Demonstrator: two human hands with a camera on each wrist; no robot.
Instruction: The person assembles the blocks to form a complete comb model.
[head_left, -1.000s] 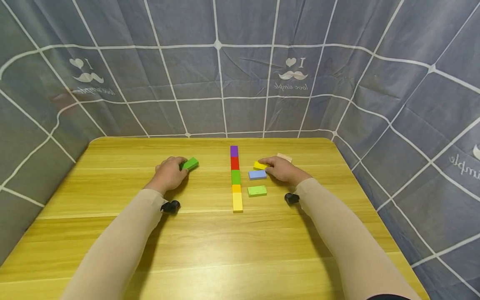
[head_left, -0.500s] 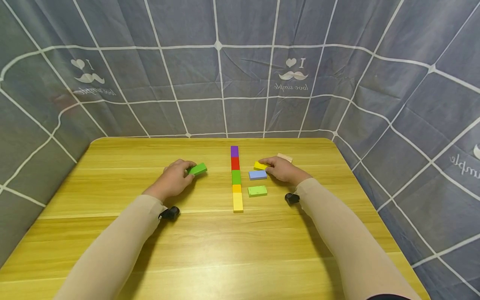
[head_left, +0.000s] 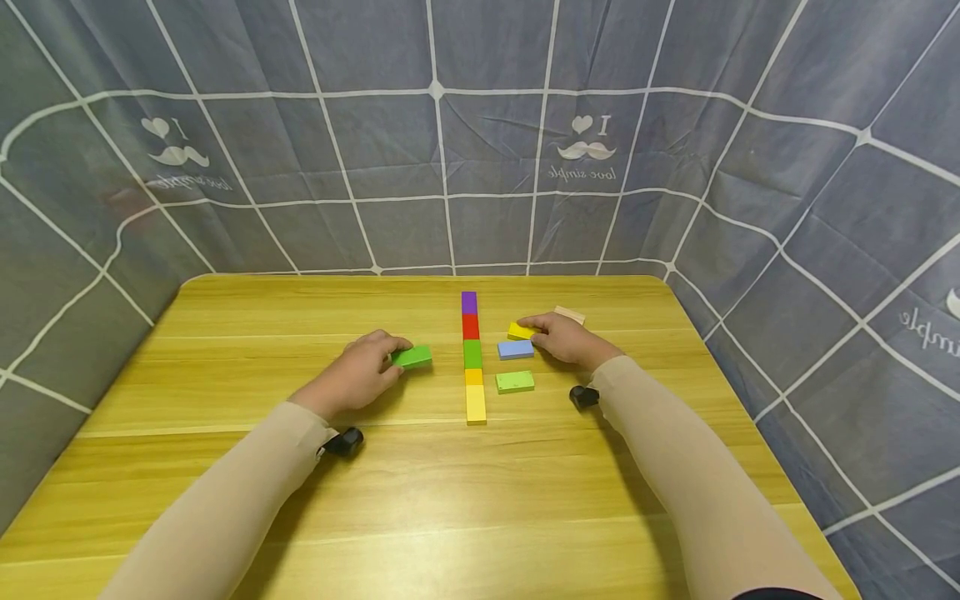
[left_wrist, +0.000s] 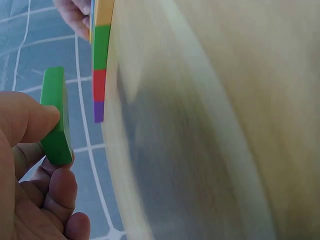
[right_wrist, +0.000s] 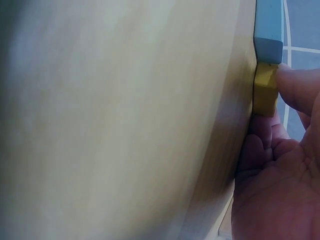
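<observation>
My left hand (head_left: 362, 373) pinches a green block (left_wrist: 56, 115) between thumb and fingers, lifted off the table and left of the row. Down the middle runs a line of blocks end to end: purple (head_left: 469, 302), red (head_left: 470, 326), green (head_left: 472, 354), orange (head_left: 474, 377) and pale yellow (head_left: 476, 405). Right of the row, my right hand (head_left: 567, 340) holds a yellow block (right_wrist: 266, 90) by its end, low on the table. A blue block (head_left: 515, 350) lies just in front of that one, and a light green block (head_left: 514, 382) nearer still.
A pale wooden block (head_left: 569, 315) lies behind the right hand, partly hidden by it. The wooden table (head_left: 480, 508) ends at the back against a grey checked curtain (head_left: 487, 150), which also hangs along both sides.
My left hand has carried the green block to the right and a little nearer, toward the row, and the block has turned more sideways. The right hand stays where it was on the yellow block.
</observation>
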